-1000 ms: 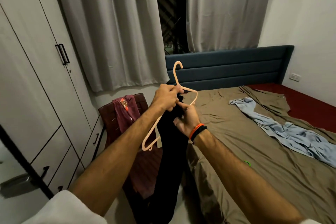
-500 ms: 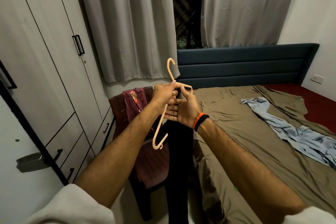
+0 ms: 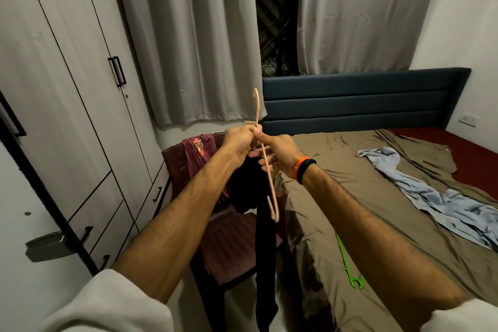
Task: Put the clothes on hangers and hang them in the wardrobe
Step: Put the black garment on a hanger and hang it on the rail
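Note:
A peach plastic hanger [image 3: 270, 188] is seen edge-on in front of me, hook up. My left hand [image 3: 239, 143] grips it just below the hook. My right hand [image 3: 277, 155] pinches the hanger's neck with the thumb while its fingers curl round the hanger's arm. A black garment [image 3: 262, 237] hangs from the hanger and droops down past the chair. The wardrobe [image 3: 67, 94] stands on the left, its tall doors shut. A light blue garment [image 3: 431, 197] lies crumpled on the bed.
A dark red chair [image 3: 229, 237] with a maroon garment [image 3: 199, 153] over its back stands between wardrobe and bed. A green hanger [image 3: 347, 264] lies on the brown bedsheet [image 3: 350, 183]. A door with a lever handle [image 3: 45, 244] is at the near left. Grey curtains hang behind.
The hanger has turned from tilted side-on to edge-on. My right hand has gone from flat under the garment to gripping the hanger. The view has swung slightly left.

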